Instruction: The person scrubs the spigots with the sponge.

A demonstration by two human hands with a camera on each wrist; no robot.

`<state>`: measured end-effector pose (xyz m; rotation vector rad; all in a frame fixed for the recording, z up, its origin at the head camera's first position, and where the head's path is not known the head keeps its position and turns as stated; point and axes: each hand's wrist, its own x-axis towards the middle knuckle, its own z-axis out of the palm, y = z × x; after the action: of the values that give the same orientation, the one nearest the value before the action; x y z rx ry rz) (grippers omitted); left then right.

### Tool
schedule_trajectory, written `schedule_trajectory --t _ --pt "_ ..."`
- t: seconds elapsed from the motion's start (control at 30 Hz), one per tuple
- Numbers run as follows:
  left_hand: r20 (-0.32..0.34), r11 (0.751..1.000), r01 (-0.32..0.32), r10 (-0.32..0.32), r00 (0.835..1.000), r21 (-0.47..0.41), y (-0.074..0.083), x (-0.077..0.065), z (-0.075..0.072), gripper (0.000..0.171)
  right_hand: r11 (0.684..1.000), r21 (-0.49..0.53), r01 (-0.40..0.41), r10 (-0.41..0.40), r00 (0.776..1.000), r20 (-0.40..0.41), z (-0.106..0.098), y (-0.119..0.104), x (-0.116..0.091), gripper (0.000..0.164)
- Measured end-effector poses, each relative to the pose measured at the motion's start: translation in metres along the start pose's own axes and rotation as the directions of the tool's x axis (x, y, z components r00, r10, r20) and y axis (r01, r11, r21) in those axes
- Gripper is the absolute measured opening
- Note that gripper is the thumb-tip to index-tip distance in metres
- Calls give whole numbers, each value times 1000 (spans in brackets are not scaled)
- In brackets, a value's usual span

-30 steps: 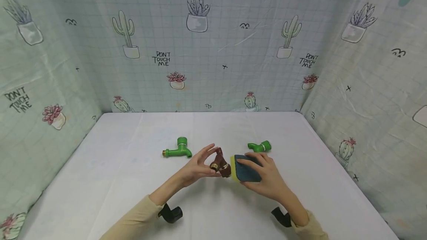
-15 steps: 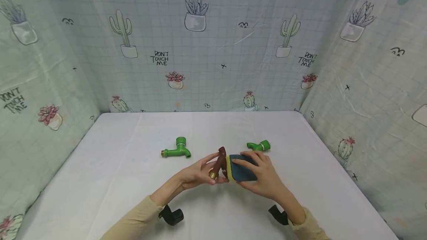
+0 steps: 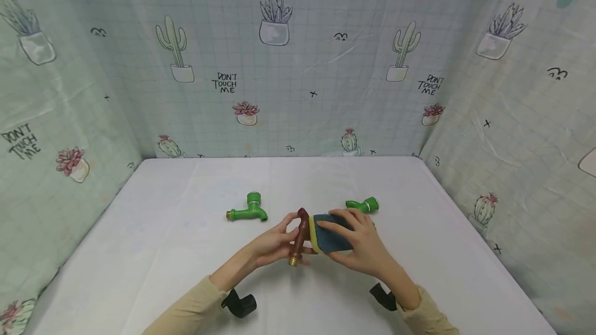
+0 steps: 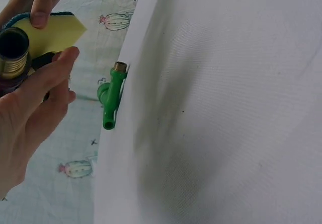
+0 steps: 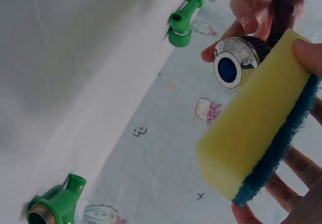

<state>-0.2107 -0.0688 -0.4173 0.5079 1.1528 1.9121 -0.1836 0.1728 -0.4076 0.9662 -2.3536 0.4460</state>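
a: your left hand (image 3: 276,246) is grasping the brown tap (image 3: 302,234), up in the air over the worktop (image 3: 181,237) and in front of you.

b: and your right hand (image 3: 365,247) has the sponge (image 3: 335,237), fingers and thumb gripping it. it's 2 layers, yellow and dark blue, and you've got the yellow turned to the tap.

a: are they touching? from your head view the sponge's edge meets the tap.

b: your right wrist view has the sponge overlapping the tap's silver knob (image 5: 234,63), so i can't tell how firmly you have them together. your tap's brass threaded end (image 3: 293,261) points down and back toward you.

a: beyond your hands, 2 green taps lie on the worktop: the left green tap (image 3: 249,214), its brass end to your left, and the right green tap (image 3: 368,204), just past your right hand.

b: you also have 2 black curved pieces near your cuffs, the left black piece (image 3: 241,305) and the right black piece (image 3: 383,297). behind it all hangs a cactus-print cloth (image 3: 298,71).
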Motion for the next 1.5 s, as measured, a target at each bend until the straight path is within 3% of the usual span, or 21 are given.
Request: schedule_trajectory --t 0.2,0.43,0.57,0.8,0.93,1.17,1.5 --pt "-113 998 4 4 994 70 -9 0 -10 47 1000 -14 11 -11 1000 12 1 -4 2 67" --pt "-243 990 46 -13 970 131 -8 -3 -5 58 999 -32 20 -20 1000 7 2 -5 5 66" --pt "-236 988 59 -24 971 142 -6 -5 -3 60 999 -43 29 -29 1000 -2 2 -5 8 66" --pt "-167 992 79 -61 984 100 -4 -7 2 63 997 -60 43 -43 999 -6 2 -6 12 66" --pt "-166 997 72 -65 984 38 1 -5 6 57 996 -72 46 -47 999 -10 1 -5 15 66" --pt "-92 991 103 -110 990 -81 7 -3 5 58 994 -87 71 -73 997 -18 -1 -5 20 66" --pt "-83 995 80 -85 993 -56 10 -3 5 50 987 -122 103 -106 994 -17 1 -6 25 67"
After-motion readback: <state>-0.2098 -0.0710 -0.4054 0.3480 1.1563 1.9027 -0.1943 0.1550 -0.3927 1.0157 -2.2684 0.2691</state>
